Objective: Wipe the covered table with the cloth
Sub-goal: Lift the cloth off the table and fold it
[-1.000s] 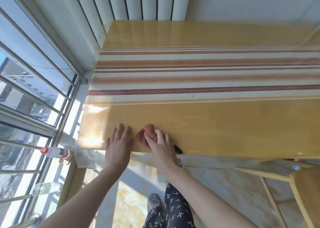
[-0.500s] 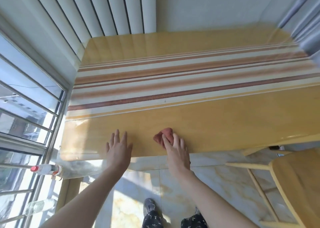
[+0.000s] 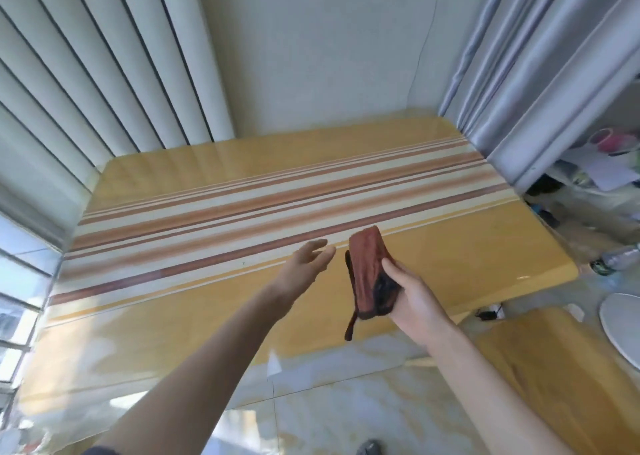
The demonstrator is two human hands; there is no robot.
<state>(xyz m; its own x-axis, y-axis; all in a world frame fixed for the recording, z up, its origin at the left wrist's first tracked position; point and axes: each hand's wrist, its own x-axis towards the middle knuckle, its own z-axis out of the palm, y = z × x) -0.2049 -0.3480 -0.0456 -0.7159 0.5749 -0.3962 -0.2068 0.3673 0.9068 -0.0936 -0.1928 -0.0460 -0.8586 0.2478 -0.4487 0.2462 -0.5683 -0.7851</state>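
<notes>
the cloth [image 3: 369, 274] is up off the table [image 3: 485, 267] now, folded and gripped in the right hand [image 3: 412, 295], left hand [image 3: 304, 264] spread open just beside it, so wiping looks paused, probably a refold.

Two hands are showing: a left hand [image 3: 306, 264] and a right hand [image 3: 414, 295]. One red cloth [image 3: 369, 267] is showing, one covered table [image 3: 214, 319], one plastic bottle [image 3: 620, 259] lying at the right, and one shoe [image 3: 369, 447] below.
</notes>
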